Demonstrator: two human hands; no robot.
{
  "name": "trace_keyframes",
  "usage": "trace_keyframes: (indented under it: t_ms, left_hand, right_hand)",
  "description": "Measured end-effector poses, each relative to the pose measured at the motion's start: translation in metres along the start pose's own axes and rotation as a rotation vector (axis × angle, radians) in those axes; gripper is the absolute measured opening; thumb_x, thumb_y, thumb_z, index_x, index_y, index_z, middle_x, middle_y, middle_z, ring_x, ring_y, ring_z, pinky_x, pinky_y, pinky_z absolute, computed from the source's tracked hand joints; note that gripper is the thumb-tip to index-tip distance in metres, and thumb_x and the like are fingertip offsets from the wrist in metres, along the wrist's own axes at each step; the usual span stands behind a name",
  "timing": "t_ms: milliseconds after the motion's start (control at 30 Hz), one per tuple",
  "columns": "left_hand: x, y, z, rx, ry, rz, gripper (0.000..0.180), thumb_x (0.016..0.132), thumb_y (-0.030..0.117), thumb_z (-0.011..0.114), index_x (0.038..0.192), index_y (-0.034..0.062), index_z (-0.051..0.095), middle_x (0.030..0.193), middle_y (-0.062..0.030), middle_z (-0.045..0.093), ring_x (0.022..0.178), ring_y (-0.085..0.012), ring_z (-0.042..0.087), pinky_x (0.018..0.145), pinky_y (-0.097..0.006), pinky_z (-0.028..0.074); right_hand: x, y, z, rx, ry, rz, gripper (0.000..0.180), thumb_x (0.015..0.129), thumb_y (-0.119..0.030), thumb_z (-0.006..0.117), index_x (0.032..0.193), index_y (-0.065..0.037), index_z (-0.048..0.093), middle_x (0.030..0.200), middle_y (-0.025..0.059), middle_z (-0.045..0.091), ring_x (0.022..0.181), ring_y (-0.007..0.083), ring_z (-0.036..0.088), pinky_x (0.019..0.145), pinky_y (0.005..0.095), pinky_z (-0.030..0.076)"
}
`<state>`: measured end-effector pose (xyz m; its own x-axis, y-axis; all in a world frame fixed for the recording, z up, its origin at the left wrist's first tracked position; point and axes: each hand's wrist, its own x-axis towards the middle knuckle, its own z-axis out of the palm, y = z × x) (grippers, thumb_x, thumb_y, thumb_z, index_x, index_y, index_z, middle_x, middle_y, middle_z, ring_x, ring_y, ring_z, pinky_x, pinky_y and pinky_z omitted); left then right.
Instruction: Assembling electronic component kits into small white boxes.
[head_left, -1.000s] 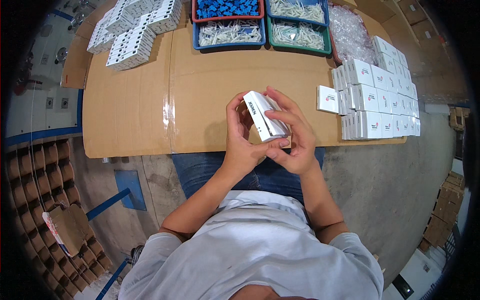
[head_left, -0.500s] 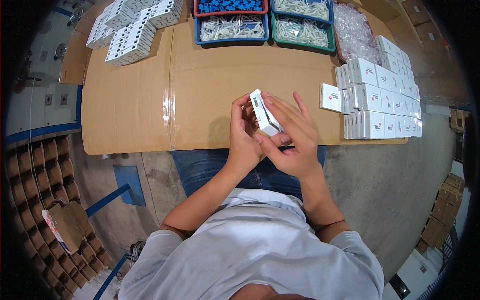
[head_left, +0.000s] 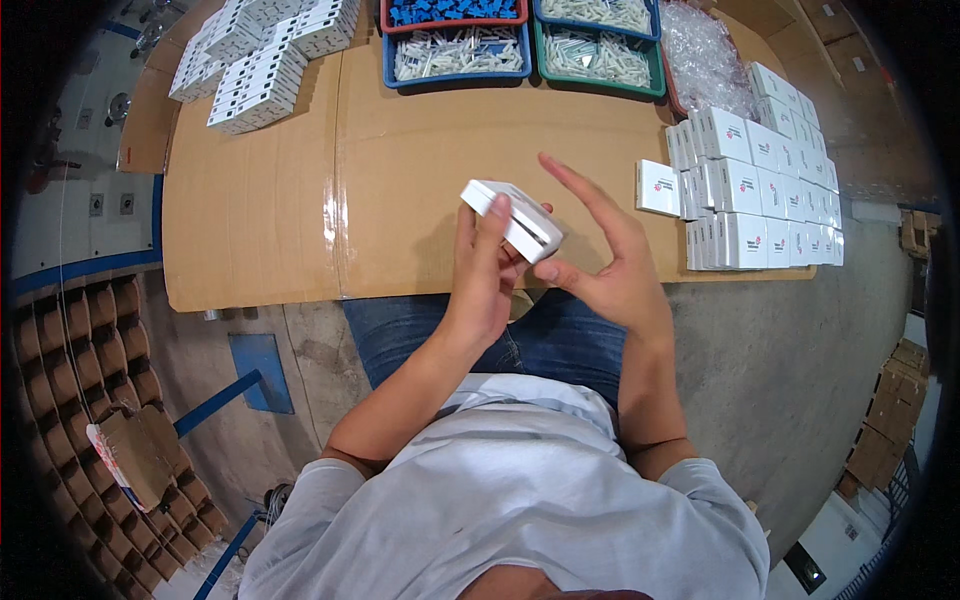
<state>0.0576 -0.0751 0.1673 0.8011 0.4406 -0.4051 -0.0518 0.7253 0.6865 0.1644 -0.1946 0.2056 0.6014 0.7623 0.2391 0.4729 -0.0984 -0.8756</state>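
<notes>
A small white box is held tilted above the front of the cardboard-covered table. My left hand grips it from the left, with the thumb pressed on its side. A dark slit shows along the box's near right edge. My right hand is spread just right of the box, thumb and fingers wide apart. Its thumb tip is close to the box's right corner; whether it touches, I cannot tell. The far side of the box and some left fingers are hidden.
Stacked white boxes stand at the right, a single white box beside them. More boxes are piled far left. At the back are a red tray of blue parts, a blue tray and a green tray of white pieces, and clear plastic bags.
The white box has turned in my left hand, bringing another face and the slit into view. My right hand has let go of it, moved right and opened.
</notes>
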Motion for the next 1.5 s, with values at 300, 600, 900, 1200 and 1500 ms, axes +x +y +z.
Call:
trace_keyframes:
  t_ms: [300, 600, 900, 1200, 1500]
  left_hand:
    - [0.006, 0.005, -0.006, -0.064, -0.070, -0.159, 0.058, 0.101, 0.063, 0.050, 0.131, 0.0133, 0.049, 0.109, -0.0096, 0.066, 0.094, -0.0164, 0.067, 0.078, -0.032, 0.055]
    - [-0.003, 0.009, 0.011, -0.091, -0.104, -0.341, 0.062, 0.100, 0.069, 0.041, 0.125, 0.0140, 0.055, 0.107, -0.0054, 0.064, 0.096, -0.0170, 0.064, 0.079, -0.033, 0.051]
    - [-0.005, 0.000, 0.008, -0.104, -0.098, -0.277, 0.059, 0.103, 0.063, 0.037, 0.133, 0.0147, 0.053, 0.122, -0.0058, 0.061, 0.115, -0.0200, 0.061, 0.098, -0.039, 0.049]
    - [0.001, -0.011, -0.008, 0.039, -0.117, -0.179, 0.060, 0.104, 0.057, 0.041, 0.145, 0.0135, 0.045, 0.131, -0.0084, 0.058, 0.121, -0.0206, 0.059, 0.102, -0.040, 0.049]
    - [0.010, -0.005, -0.034, 1.011, -0.306, 0.643, 0.099, 0.084, 0.021, 0.076, 0.162, 0.0053, 0.018, 0.153, -0.0240, 0.032, 0.138, -0.0376, 0.043, 0.107, -0.044, 0.044]
  right_hand:
    - [-0.004, 0.037, 0.007, 0.253, -0.128, 0.009, 0.060, 0.081, -0.020, 0.085, 0.135, -0.006, 0.064, 0.147, 0.0161, 0.057, 0.137, 0.0291, 0.054, 0.114, 0.0393, 0.040]
    - [-0.004, 0.038, 0.021, 0.257, -0.051, 0.025, 0.057, 0.082, -0.026, 0.084, 0.131, -0.005, 0.064, 0.135, 0.0159, 0.064, 0.122, 0.0301, 0.063, 0.102, 0.0372, 0.050]
    - [-0.006, 0.043, 0.028, 0.220, -0.012, -0.155, 0.053, 0.092, -0.029, 0.071, 0.134, 0.001, 0.062, 0.131, 0.0219, 0.062, 0.119, 0.0336, 0.064, 0.099, 0.0378, 0.050]
    - [-0.003, 0.055, 0.025, 0.408, -0.060, -0.079, 0.054, 0.093, -0.033, 0.070, 0.136, 0.000, 0.062, 0.143, 0.0206, 0.055, 0.132, 0.0321, 0.055, 0.108, 0.0391, 0.044]
    - [-0.011, 0.044, 0.037, 0.688, -0.107, 0.234, 0.065, 0.092, -0.016, 0.076, 0.149, -0.002, 0.049, 0.146, 0.0134, 0.053, 0.133, 0.0240, 0.053, 0.113, 0.0376, 0.040]
